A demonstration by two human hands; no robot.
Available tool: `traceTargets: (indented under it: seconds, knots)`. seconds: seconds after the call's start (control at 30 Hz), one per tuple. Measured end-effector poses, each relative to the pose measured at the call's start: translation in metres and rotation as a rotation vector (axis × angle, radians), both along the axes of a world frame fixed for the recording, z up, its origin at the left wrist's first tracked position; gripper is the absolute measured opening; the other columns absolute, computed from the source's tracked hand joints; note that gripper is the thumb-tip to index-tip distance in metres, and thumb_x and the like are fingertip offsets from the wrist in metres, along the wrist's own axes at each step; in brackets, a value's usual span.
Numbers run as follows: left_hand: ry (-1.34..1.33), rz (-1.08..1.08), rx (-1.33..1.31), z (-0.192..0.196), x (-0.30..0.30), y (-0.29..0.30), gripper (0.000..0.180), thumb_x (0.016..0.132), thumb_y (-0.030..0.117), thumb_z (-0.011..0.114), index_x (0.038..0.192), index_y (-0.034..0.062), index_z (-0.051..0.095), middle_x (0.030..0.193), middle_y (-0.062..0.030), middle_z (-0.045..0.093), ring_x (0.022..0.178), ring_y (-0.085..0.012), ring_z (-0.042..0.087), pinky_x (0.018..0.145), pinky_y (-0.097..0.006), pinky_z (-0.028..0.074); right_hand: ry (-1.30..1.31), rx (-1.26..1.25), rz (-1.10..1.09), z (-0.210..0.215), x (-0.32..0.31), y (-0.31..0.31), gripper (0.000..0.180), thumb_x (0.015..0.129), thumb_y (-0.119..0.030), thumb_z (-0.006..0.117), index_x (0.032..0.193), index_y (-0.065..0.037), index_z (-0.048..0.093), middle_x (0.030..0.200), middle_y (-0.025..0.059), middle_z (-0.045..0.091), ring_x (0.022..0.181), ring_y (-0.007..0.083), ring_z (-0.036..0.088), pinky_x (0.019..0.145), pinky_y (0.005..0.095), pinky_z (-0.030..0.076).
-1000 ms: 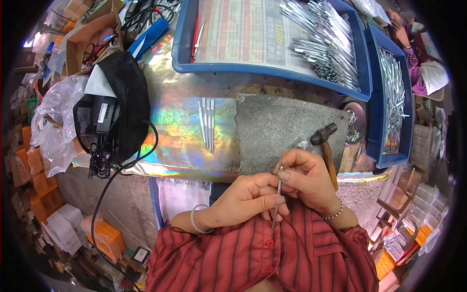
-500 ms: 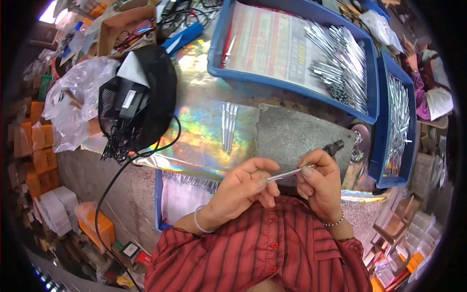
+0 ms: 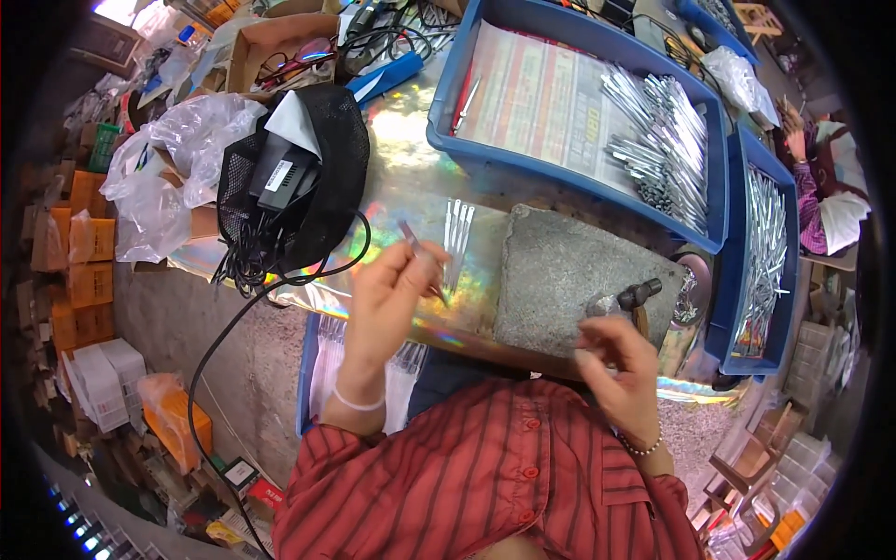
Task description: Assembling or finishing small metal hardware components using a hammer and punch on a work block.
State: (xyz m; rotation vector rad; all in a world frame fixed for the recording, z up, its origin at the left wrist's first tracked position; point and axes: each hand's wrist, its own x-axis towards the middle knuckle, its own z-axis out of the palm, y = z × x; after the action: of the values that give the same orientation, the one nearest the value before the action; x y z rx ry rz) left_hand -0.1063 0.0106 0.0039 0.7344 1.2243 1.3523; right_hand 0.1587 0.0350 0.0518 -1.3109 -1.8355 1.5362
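My left hand [image 3: 390, 297] pinches a thin metal tweezer-like piece [image 3: 419, 252] and holds it above the shiny iridescent sheet [image 3: 392, 187], beside a few similar metal pieces [image 3: 456, 229] lying there. My right hand [image 3: 616, 362] hovers with fingers loosely curled at the near edge of a grey stone slab [image 3: 569, 275], just below a small hammer [image 3: 635, 301]. Nothing shows in the right hand.
Blue trays [image 3: 467, 154] hold paper and several metal pieces [image 3: 658, 140]; another blue tray [image 3: 765, 261] stands at the right. A black mesh bag [image 3: 299, 187] with cables and plastic bags [image 3: 168, 177] lie at the left. Another person's sleeve [image 3: 821, 201] shows at the far right.
The hands have separated. My left hand carried the metal piece up and left over the shiny sheet. My right hand let go of it and stays by the slab.
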Motion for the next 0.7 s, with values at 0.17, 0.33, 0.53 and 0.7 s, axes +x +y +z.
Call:
traceTargets:
  seconds: [0.17,0.33,0.53,0.7]
  knots:
    - [0.887,0.002,-0.084,-0.024,-0.023,0.034,0.027,0.080,0.016,0.062,0.102,0.0009,0.057,0.063,-0.0115,0.057,0.057,-0.0218,0.056,0.053,-0.032,0.042,-0.166,0.277,-0.291,0.002,0.037,-0.005,0.020,0.076,0.001,0.059,0.096,0.001,0.055,0.080,0.0048,0.054,0.065,0.0091,0.049,0.056,0.0210,0.039]
    - [1.082,-0.053,-0.081,-0.033,-0.009,0.046,0.027,0.077,0.015,0.065,0.099,0.0004,0.057,0.062,-0.0124,0.055,0.055,-0.0243,0.054,0.052,-0.033,0.042,-0.353,0.378,-0.303,-0.005,0.057,-0.003,0.023,0.077,0.001,0.059,0.099,0.001,0.054,0.090,0.0094,0.052,0.068,0.0156,0.050,0.061,0.0247,0.041]
    - [1.039,-0.089,-0.114,-0.031,-0.004,0.042,0.027,0.077,0.017,0.066,0.097,0.0008,0.058,0.067,-0.0163,0.058,0.060,-0.0303,0.058,0.055,-0.037,0.044,-0.477,0.383,-0.154,-0.011,0.061,0.000,0.031,0.076,-0.001,0.059,0.106,0.001,0.050,0.095,0.0133,0.051,0.078,0.0248,0.049,0.071,0.0317,0.042]
    - [0.734,0.166,0.031,0.011,0.004,0.020,0.021,0.081,0.004,0.060,0.101,-0.0013,0.058,0.080,-0.0073,0.060,0.065,-0.0135,0.057,0.057,-0.022,0.045,-0.512,0.378,-0.144,-0.011,0.062,0.004,0.035,0.075,-0.001,0.059,0.108,0.001,0.049,0.100,0.0142,0.050,0.080,0.0266,0.049,0.072,0.0325,0.042]
